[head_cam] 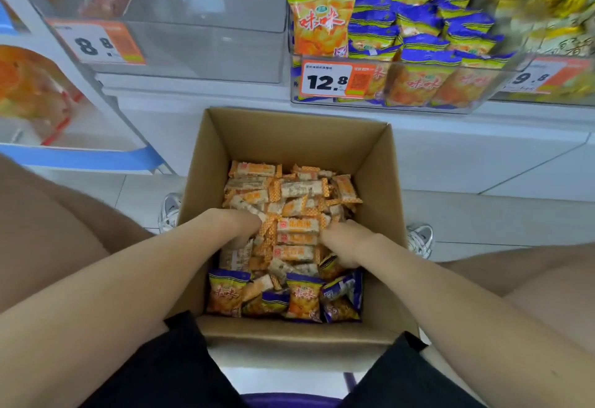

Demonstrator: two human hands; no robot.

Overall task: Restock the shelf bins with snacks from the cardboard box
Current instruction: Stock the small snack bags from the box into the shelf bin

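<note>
Box (289, 130) sits on the floor between my operator's knees. Chip bags (299, 298) lie along its near wall. Mid-box, left hand (236, 224) and right hand (346, 242) are knuckles-up, fingers sunk into the bars (301, 188); I cannot tell if either grips. Beyond: right bin (386, 85), tagged 12.8, is heaped with chip bags; left bin (209, 53) is tagged 8.8.

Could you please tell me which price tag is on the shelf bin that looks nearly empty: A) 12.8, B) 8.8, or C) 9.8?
B: the clear bin behind the 8.8 price tag shows almost nothing inside, while the 12.8 bin is packed with purple-and-orange snack bags.
</note>
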